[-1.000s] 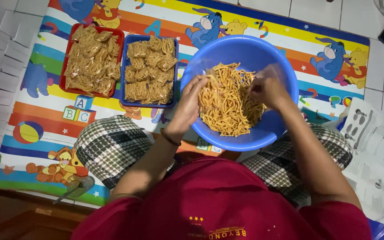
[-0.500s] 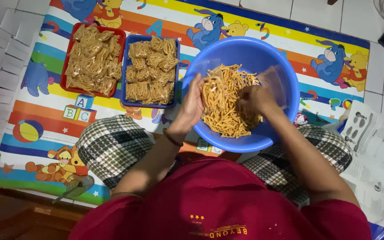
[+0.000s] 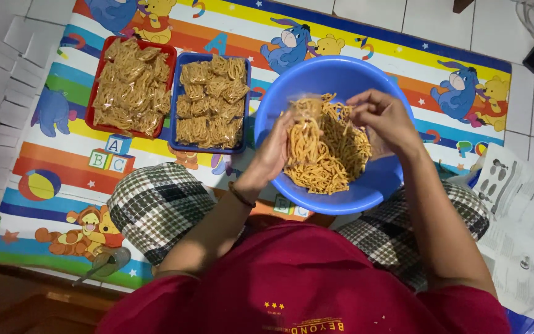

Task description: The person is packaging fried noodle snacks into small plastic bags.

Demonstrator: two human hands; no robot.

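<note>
The fried noodle sticks (image 3: 326, 154) lie in a loose orange-yellow heap inside the round blue plastic basin (image 3: 366, 192), which rests between the person's knees on a cartoon-printed floor mat (image 3: 366, 37). The left hand (image 3: 276, 148) is cupped, fingers curled around what looks like a thin clear plastic bag (image 3: 301, 108) at the heap's near edge; the bag is blurred, so its outline is hard to tell. The right hand (image 3: 381, 117) is raised over the heap with its fingers pinched together, seemingly on the bag's mouth or a few sticks; which of the two cannot be told.

To do this well, the bag's mouth would best be kept wide over the basin, so that loose sticks fall back into the heap and not on the mat, and the sticks handled lightly, since they look thin, dry and brittle.

Beside the basin, touching each other, stand a red rectangular tray (image 3: 94, 117) and a blue rectangular tray (image 3: 174, 130), both packed with small glossy packets of the same snack. Pale square floor tiles (image 3: 7, 74) border the mat on the left, and printed paper sheets (image 3: 526, 210) lie to the right. The person wears chequered shorts (image 3: 156, 210).
</note>
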